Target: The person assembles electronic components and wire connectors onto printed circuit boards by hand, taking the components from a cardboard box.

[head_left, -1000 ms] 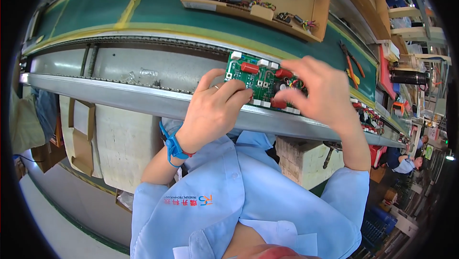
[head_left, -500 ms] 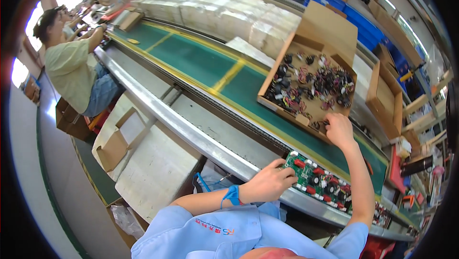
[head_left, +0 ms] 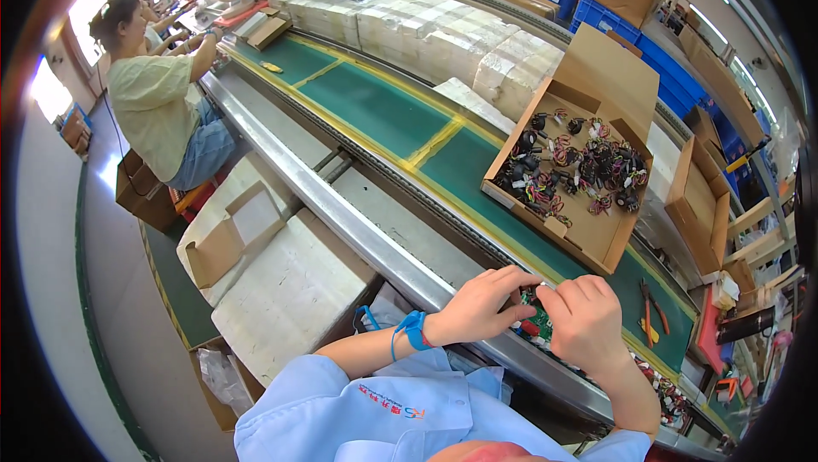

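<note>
Both hands meet over the left end of a green circuit board point(head_left: 532, 326) with red and white parts, lying at the metal rail. My left hand point(head_left: 486, 307), a blue strap on its wrist, curls thumb and fingers around that end of the board. Close against it, my right hand point(head_left: 586, 324) is closed in a pinch; a tiny white bit shows by its fingertips, too small to name. Much of the board is hidden under my hands. Beyond them, an open cardboard box point(head_left: 615, 251) holds a tangle of black wired parts point(head_left: 601, 168).
Red-handled pliers point(head_left: 653, 315) lie on the green conveyor belt point(head_left: 366, 108) right of my hands. More populated boards point(head_left: 671, 394) sit along the rail point(head_left: 383, 264). A second cardboard box point(head_left: 703, 206) stands far right. A co-worker point(head_left: 158, 95) sits at the left.
My right hand has come back from the cardboard box to the board, beside my left hand. The pliers now show on the belt. The whole view has shifted slightly.
</note>
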`<action>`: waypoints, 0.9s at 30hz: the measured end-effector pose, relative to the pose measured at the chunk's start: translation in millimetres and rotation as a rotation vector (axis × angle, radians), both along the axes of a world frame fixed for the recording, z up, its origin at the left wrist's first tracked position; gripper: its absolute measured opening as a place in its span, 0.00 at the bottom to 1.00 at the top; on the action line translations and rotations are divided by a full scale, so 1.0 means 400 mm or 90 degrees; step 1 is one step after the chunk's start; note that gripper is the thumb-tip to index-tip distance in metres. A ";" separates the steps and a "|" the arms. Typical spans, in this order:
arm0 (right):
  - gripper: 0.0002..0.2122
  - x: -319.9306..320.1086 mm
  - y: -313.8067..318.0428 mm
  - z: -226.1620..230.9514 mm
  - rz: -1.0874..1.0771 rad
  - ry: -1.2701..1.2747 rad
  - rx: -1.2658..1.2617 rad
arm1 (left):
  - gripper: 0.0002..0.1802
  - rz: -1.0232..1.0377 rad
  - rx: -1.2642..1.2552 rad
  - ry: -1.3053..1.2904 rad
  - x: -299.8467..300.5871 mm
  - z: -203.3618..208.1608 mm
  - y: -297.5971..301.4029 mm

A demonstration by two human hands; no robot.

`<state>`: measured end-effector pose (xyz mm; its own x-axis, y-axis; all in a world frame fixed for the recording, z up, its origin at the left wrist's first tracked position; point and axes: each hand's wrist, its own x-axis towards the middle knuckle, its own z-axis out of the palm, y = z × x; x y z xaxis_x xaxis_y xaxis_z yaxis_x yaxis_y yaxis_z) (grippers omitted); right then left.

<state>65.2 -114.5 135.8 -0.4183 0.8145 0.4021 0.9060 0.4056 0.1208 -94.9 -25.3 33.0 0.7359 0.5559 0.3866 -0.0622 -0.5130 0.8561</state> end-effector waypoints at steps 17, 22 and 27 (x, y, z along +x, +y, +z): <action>0.09 0.025 -0.027 -0.051 -0.020 0.025 -0.031 | 0.19 -0.048 -0.089 -0.011 -0.010 -0.018 -0.016; 0.19 0.017 -0.074 -0.099 -0.038 0.026 0.074 | 0.17 -0.182 -0.527 -0.138 0.002 -0.045 -0.039; 0.18 -0.009 -0.103 -0.093 -0.041 0.125 0.059 | 0.24 -0.259 -0.743 -0.186 0.004 -0.030 -0.056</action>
<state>61.7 -155.9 98.6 -0.2728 0.7931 0.5446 0.9394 0.3417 -0.0269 -93.1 -47.8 20.9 0.9028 0.4301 -0.0022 -0.3003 0.6340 0.7126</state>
